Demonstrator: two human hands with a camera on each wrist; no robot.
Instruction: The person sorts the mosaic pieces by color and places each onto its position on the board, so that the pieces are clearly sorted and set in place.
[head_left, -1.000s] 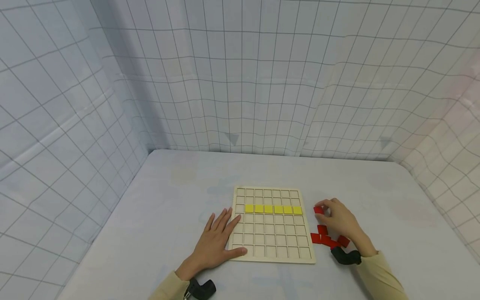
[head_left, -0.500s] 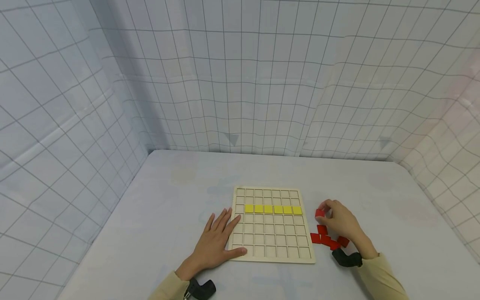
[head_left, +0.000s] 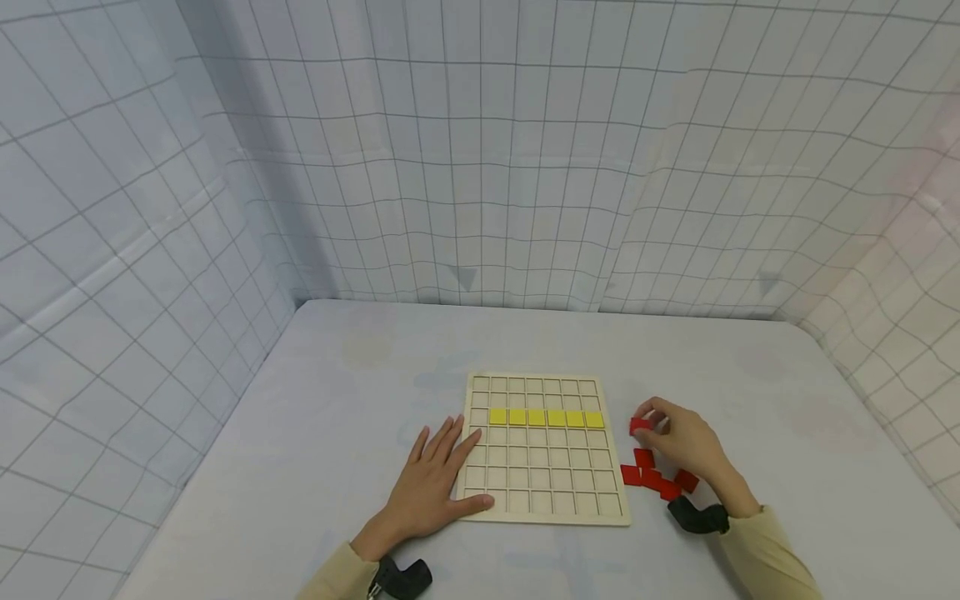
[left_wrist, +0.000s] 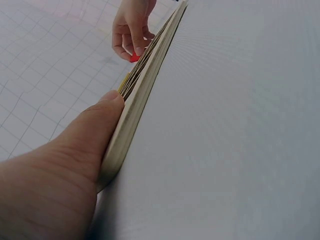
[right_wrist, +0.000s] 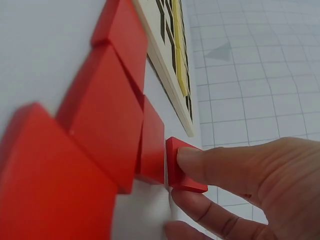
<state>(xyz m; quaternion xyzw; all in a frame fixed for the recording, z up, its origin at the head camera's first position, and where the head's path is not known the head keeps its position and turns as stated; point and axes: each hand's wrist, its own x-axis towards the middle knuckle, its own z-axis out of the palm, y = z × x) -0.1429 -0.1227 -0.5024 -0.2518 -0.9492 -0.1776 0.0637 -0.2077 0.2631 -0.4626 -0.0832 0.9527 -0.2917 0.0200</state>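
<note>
A cream gridded board (head_left: 538, 520) lies flat on the table, with a row of several yellow tiles (head_left: 537, 417) in its upper part. My left hand (head_left: 425, 492) rests along the board's left edge, fingers spread and straight, the thumb over the near left corner. To the right of the board, my right hand (head_left: 686, 437) pinches a red square tile (right_wrist: 172, 157) between thumb and fingers. The right wrist view has the thumb (right_wrist: 192, 162) pressed on the tile's face. Several loose red tiles (head_left: 651, 479) lie close by, nearer the right wrist.
A white table (head_left: 360, 367) spreads around the board. Grid-patterned white sheets (head_left: 525, 167) hang behind it and at both sides. Black wrist-worn devices (head_left: 697, 515) sit on both wrists, the right one beside the loose red tiles.
The right hand and its pinched red tile have shifted slightly toward the near right, and the tile has turned a little. The left hand and board have stayed put.
</note>
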